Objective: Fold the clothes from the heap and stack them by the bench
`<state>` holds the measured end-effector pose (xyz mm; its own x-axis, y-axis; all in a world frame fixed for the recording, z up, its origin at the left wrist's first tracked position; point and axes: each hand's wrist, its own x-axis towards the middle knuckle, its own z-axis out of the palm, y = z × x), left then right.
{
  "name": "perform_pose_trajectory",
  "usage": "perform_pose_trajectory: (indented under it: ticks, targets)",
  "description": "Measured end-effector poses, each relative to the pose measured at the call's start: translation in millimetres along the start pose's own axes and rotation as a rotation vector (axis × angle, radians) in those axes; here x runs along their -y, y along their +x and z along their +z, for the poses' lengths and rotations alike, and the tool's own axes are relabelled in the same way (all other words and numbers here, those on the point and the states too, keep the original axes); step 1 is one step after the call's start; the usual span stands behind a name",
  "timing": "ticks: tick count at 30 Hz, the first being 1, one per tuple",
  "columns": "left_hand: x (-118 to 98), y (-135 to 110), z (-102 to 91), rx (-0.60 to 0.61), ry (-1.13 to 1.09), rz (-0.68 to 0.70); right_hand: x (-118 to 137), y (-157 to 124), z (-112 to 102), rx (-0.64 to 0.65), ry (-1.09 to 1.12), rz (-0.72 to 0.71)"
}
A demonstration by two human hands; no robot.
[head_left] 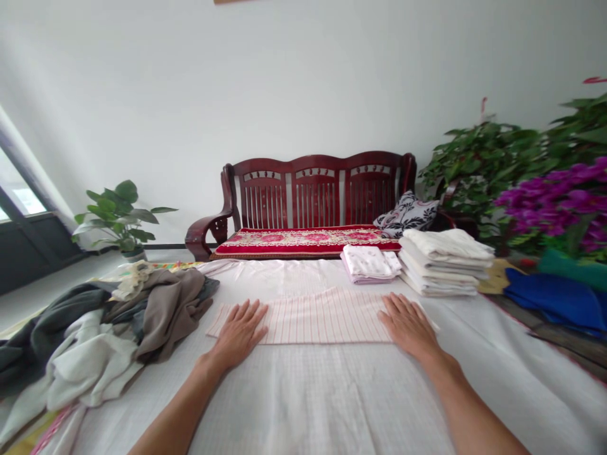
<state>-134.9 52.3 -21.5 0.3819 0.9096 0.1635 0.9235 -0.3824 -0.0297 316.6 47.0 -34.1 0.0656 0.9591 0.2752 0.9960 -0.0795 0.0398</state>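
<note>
A pink-and-white striped cloth [322,319], folded into a long flat strip, lies across the white sheet [303,398] before me. My left hand [241,330] rests flat on its left end, fingers spread. On the right end lies my right hand [408,322], also flat with its fingers stretched out. Neither hand grips anything. Just beyond the strip, a small folded white cloth with a faint print [371,262] sits beside a stack of folded white cloths [443,262]. The exact kind of the striped cloth cannot be made out.
To the left is a loose heap of grey, brown and white clothes [165,309]. A dark red wooden bench [315,196] with a patterned cushion [410,213] stands behind. Purple flowers [564,199] and blue fabric [554,300] are at the right, a potted plant [124,218] far left.
</note>
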Motion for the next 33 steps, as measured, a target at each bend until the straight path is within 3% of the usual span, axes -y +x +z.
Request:
perform_pose_trajectory:
  ticks: [11, 16, 23, 29, 33]
  targets:
    - [19, 5, -0.9, -0.034, 0.042, -0.251, -5, 2, 5, 0.016, 0.029, 0.062]
    - [23, 3, 3.8, -0.122, 0.051, -0.481, -5, -1, 3, -0.064, -0.004, 0.035]
    - [43, -9, -3.3, -0.114, -0.121, -0.680, -7, -1, 3, -0.160, -0.001, -0.021]
    - [56, -12, -9.6, -0.094, -0.214, -0.731, -9, 1, 4, -0.172, 0.037, -0.008]
    - [67, -7, -9.8, -0.123, -0.427, -0.807, -9, 1, 3, -0.168, 0.047, -0.011]
